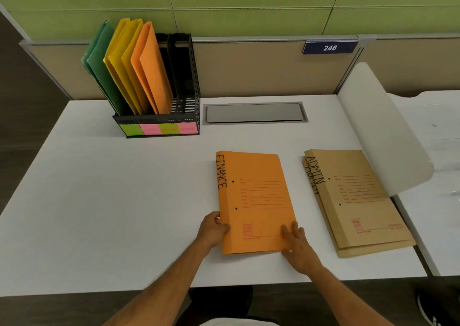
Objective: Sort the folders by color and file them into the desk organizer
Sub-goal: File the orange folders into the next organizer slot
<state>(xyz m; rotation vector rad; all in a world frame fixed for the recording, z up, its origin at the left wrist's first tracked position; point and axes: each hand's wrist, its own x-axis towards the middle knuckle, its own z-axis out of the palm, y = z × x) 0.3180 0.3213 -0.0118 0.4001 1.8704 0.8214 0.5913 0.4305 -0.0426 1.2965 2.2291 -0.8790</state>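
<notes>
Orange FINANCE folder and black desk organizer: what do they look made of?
Orange FINANCE folder: matte card or thick paper, judging by the creased spine, punched holes and printed form. Black desk organizer: probably rigid plastic, possibly metal; perforated walls, slight sheen.

The desk [99,201] has a smooth, matt white top. Set into it behind the orange folder [256,201] is a brushed-looking grey metal cover plate [254,112] with a dull sheen. The orange folder is matt card, as is the brown folder stack [361,208] to its right. Far left of the plate, the desk organizer [185,82] looks like black perforated plastic, holding matt paper folders, with paper sticky notes [159,128] on its front.
</notes>
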